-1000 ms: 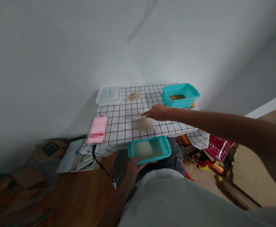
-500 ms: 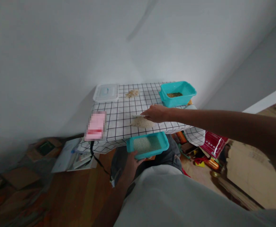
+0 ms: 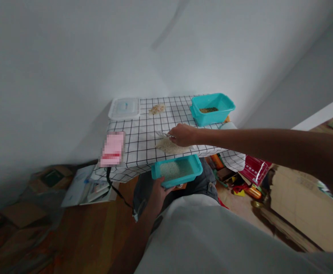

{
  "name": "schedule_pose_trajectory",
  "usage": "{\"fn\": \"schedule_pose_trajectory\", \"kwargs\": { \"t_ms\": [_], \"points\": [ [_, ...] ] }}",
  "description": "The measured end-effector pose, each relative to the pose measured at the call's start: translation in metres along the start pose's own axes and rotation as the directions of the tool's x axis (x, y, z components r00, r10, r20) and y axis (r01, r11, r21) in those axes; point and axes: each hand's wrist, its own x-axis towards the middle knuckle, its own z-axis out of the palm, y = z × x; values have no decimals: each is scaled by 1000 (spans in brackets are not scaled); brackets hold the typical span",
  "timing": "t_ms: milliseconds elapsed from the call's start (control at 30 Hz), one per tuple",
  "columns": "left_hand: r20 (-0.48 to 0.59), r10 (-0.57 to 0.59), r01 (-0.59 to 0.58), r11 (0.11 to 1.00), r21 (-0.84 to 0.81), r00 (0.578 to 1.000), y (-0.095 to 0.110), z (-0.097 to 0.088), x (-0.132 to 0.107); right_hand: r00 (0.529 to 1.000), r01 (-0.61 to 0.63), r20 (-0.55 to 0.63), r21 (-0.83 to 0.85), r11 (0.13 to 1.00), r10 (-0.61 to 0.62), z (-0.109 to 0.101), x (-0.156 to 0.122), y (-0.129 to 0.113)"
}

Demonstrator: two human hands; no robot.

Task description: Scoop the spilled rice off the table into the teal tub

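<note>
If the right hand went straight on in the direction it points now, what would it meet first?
The right hand points left across the checked cloth, so probably the blurred pink object; if it is low enough, the grain pile close by comes first. Its height is unclear.

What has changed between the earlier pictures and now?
The right hand shifted slightly left and toward the body at the pale grain pile, its thin tool now tilted differently. Nothing was grasped or released. The left hand still holds the lower turquoise box.

The grain pile [image 3: 169, 147] has spread; the right hand [image 3: 181, 135] has turned its utensil [image 3: 163, 134].
</note>
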Motion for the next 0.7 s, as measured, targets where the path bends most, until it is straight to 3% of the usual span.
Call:
{"fn": "schedule_pose_trajectory", "kwargs": {
  "t_ms": [300,700],
  "points": [
    [79,38,-40,999,16,996,3,1,-8,999,-48,-4,20,999,48,2,-1,-8],
    [57,24,-26,999,30,998,4,2,-6,994,-105,-23,38,994,106,6,-5,-18]
  ]
}}
